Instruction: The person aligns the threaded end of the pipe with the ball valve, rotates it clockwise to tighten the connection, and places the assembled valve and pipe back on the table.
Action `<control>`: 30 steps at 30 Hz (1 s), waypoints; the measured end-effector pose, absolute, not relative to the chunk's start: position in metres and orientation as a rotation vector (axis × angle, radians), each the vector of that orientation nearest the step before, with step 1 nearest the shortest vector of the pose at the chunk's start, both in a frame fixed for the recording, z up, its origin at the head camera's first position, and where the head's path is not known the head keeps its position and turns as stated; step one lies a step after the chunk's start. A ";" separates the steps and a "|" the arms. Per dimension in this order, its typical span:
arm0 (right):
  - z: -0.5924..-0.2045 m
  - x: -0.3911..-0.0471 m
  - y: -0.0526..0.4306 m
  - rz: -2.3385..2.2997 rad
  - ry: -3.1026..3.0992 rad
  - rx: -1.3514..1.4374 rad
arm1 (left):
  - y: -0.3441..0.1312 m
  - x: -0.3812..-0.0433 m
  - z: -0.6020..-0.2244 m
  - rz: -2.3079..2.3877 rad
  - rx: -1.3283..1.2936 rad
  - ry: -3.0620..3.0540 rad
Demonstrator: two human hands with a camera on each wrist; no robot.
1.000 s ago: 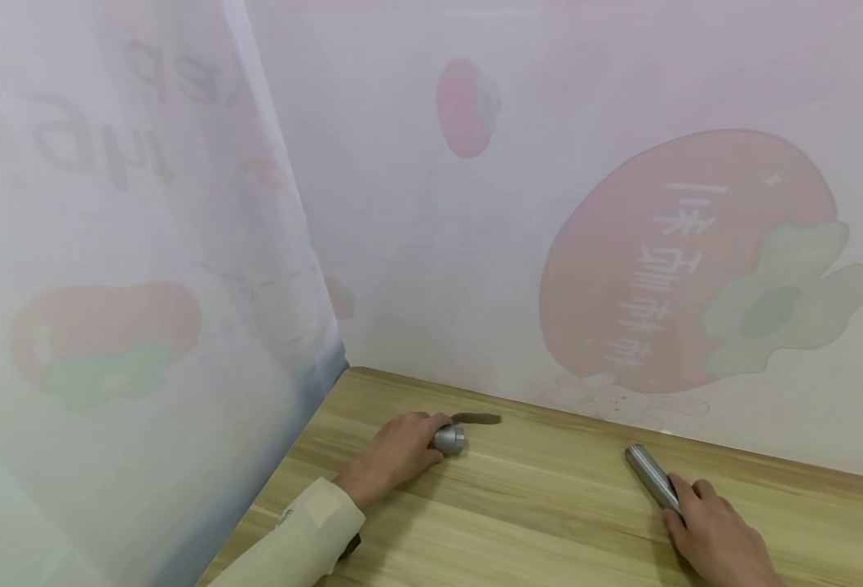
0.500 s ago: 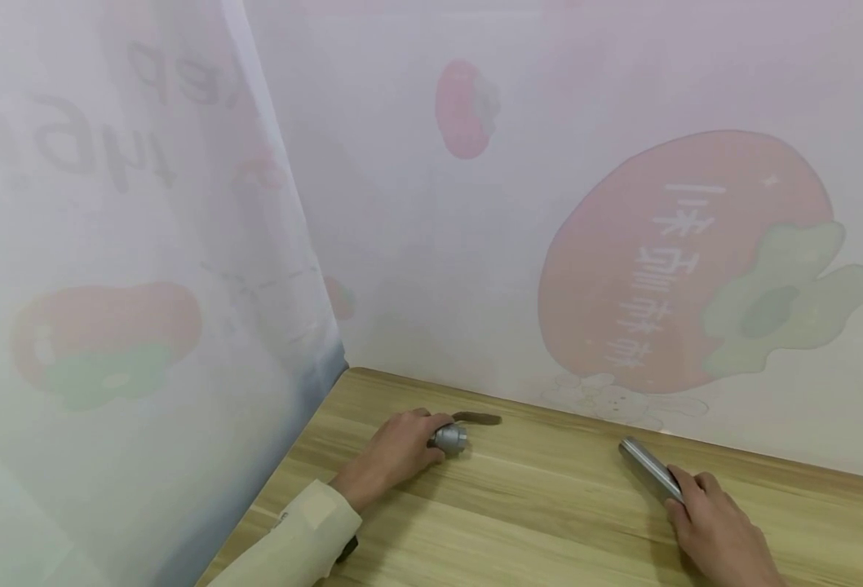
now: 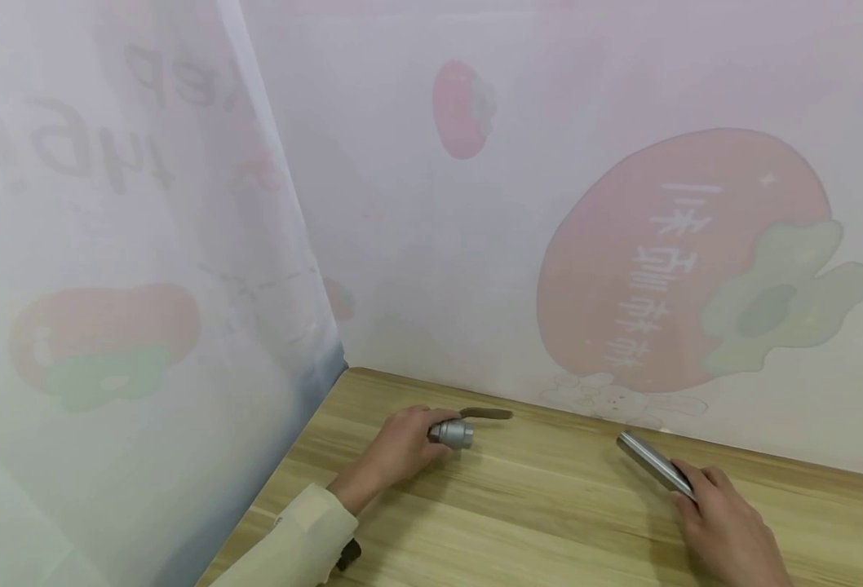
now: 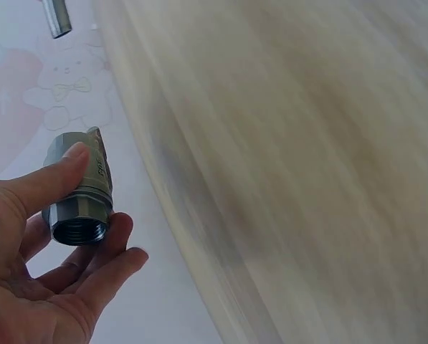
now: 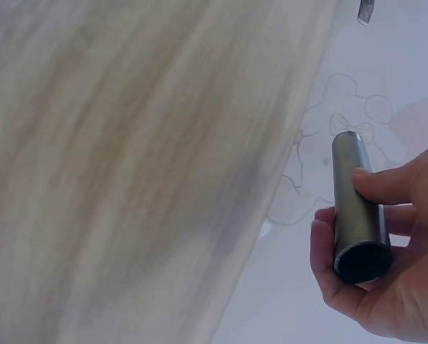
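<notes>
Left fingers [image 4: 56, 176] pinch the threaded metal valve [image 3: 456, 434], right fingers [image 5: 389, 185] grip a silvery tube [image 5: 357, 215], well apart over the counter [image 3: 534, 505]!

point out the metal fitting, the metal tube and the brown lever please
Metal fitting [image 3: 455, 434], head view: its rounded body.
Metal tube [image 5: 360, 211], right wrist view: its outer wall.
Brown lever [image 3: 486, 413], head view: middle of its length.

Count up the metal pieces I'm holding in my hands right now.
2: a tube in your right hand, and a threaded fitting in your left hand. Anything small tucked inside either grip could be hidden.
</notes>
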State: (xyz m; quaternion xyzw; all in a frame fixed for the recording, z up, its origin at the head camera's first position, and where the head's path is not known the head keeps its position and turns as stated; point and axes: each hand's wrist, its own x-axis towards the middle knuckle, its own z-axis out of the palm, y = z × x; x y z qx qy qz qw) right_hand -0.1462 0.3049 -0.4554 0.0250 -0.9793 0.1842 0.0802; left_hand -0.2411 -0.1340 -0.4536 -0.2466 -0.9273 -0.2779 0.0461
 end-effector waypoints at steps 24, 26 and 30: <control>-0.448 -0.142 0.302 0.573 -2.816 0.104 | -0.132 -0.238 -0.437 -1.668 -0.506 -2.799; -0.448 -0.141 0.301 0.576 -2.807 0.109 | -0.131 -0.239 -0.437 -1.682 -0.506 -2.787; -0.448 -0.140 0.301 0.577 -2.794 0.110 | -0.132 -0.239 -0.437 -1.700 -0.527 -2.773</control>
